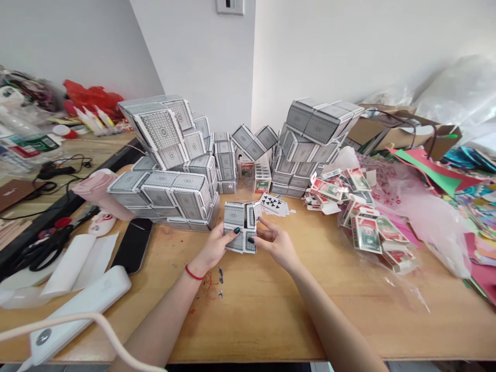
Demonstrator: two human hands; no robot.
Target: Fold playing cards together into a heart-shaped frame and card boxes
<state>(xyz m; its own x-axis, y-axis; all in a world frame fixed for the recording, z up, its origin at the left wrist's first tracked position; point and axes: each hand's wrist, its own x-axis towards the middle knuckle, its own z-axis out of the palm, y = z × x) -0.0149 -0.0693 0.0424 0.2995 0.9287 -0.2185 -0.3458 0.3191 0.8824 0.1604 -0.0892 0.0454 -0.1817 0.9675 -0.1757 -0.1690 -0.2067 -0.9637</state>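
Observation:
Between my two hands is a small block made of grey-patterned playing cards (234,213), held just above the wooden table. My left hand (218,244) grips its left side, thumb on the front. My right hand (277,242) holds its right side, where a card flap sticks up near the fingers and a dark gap shows at the top. Loose playing cards (274,204) lie face up just behind the block. Farther back stand stacked card blocks, one pile at the left (176,194) and another at the right (306,150).
Opened red and white card boxes (366,232) lie heaped at the right beside clear plastic and coloured paper. At the left are a black phone (134,244), a white power strip (83,310), scissors (48,248) and a pink bottle (98,188). A pale cable crosses the front left.

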